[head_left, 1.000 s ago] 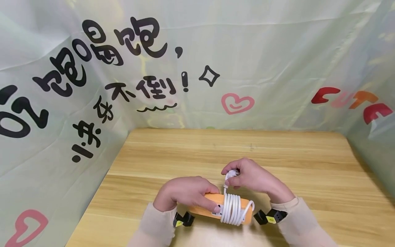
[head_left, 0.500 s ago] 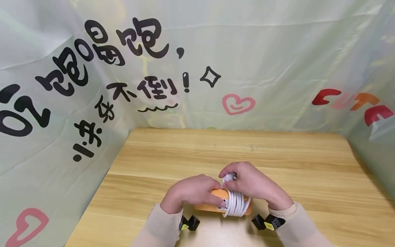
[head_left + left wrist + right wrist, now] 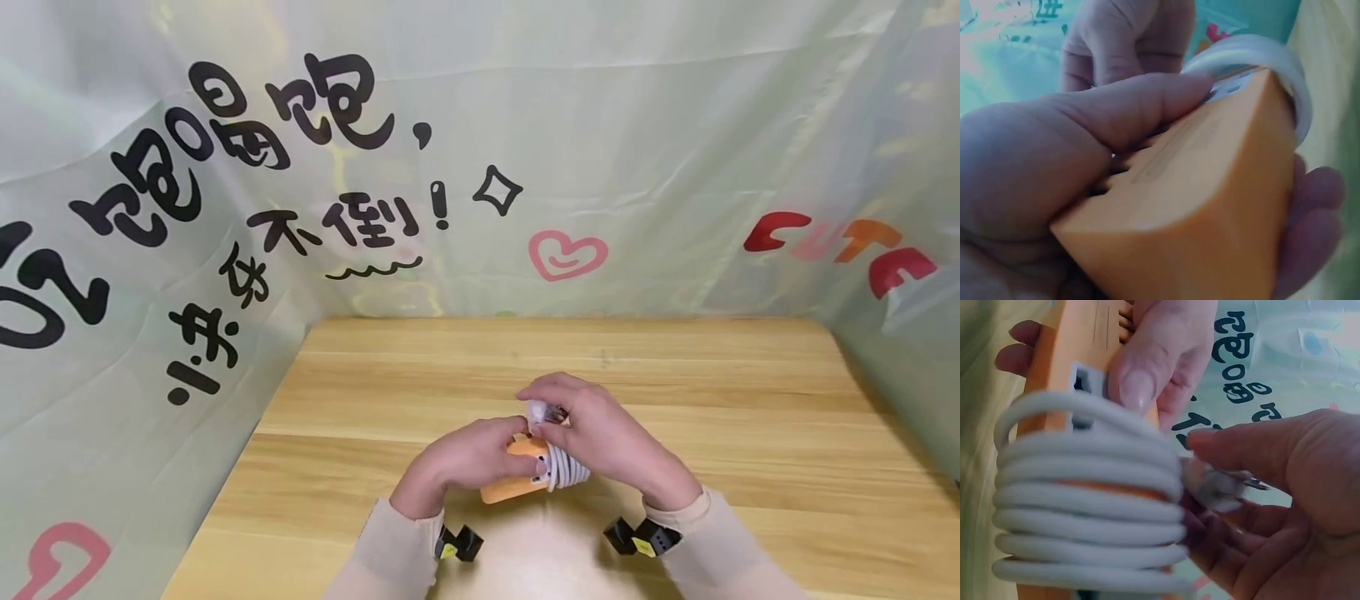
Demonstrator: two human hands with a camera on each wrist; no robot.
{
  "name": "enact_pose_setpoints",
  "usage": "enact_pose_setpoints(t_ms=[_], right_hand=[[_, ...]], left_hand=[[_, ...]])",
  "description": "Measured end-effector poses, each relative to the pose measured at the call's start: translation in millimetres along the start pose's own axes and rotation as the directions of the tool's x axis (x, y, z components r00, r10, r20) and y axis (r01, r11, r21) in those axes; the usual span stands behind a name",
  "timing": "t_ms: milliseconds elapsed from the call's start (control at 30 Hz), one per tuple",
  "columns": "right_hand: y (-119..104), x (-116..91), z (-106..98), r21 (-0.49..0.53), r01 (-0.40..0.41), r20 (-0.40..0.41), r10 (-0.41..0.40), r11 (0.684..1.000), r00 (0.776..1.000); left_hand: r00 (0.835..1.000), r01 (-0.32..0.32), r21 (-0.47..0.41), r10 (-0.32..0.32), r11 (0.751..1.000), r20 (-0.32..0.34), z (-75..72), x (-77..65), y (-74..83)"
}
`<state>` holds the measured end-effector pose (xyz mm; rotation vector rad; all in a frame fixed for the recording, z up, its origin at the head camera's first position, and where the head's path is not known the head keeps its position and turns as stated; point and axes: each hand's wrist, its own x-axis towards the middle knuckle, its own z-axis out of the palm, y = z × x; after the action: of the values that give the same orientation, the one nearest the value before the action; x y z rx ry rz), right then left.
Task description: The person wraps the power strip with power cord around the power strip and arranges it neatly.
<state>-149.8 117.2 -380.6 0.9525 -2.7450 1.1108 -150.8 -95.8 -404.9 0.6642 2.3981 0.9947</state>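
An orange power strip [image 3: 502,487] is held over the table by my left hand [image 3: 472,454], thumb on its socket face and fingers round the far side. Several turns of white cord [image 3: 1085,506] wrap around the strip's right part. My right hand [image 3: 600,429] pinches the white plug [image 3: 1219,484] between thumb and fingers, close beside the coils at the strip's far edge. Metal prongs stick out of the plug toward my right palm. In the left wrist view the strip's orange end [image 3: 1210,206] fills the middle, with my thumb near the sockets.
The wooden table [image 3: 360,375] extends behind and to both sides of the hands. A pale printed cloth [image 3: 660,167] with black lettering walls off the back and sides. Black wrist cameras [image 3: 468,542] sit on both cuffs.
Both hands have lifted the strip slightly away from me and tilted it, so its left end now points down toward me. The plug stays in my right fingers, closer to the coils.
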Motion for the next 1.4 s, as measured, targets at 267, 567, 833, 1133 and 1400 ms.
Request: enact_pose_setpoints(t_ms=[267,567,833,1133,1400], right_hand=[[11.2,0.2,-5.7,0.063,-0.132,-0.123,0.139,0.989,0.983],[42.1,-4.4,11.9,0.113,-0.345,-0.101,0.356,0.932,0.929],[63.3,-4.6,53.3,0.190,-0.399,-0.018,0.410,0.897,0.912],[71.4,0.2,64.6,0.154,-0.349,-0.071,0.363,0.924,0.929],[76.6,-1.1,62.5,0.117,-0.327,-0.097,0.339,0.938,0.936]], left_hand=[[0.976,0.072,-0.349,-0.137,0.934,-0.167,9.5,16.1,-31.3],[0.937,0.071,-0.765,-0.306,0.640,-0.169,30.0,29.6,-48.1],[0.906,0.024,-0.866,-0.377,0.499,-0.191,59.0,49.2,-41.6],[0.914,0.144,-0.734,-0.373,0.664,-0.158,53.0,51.9,-35.9],[0.890,0.264,-0.030,-0.255,0.964,-0.377,38.4,46.5,-35.1]])
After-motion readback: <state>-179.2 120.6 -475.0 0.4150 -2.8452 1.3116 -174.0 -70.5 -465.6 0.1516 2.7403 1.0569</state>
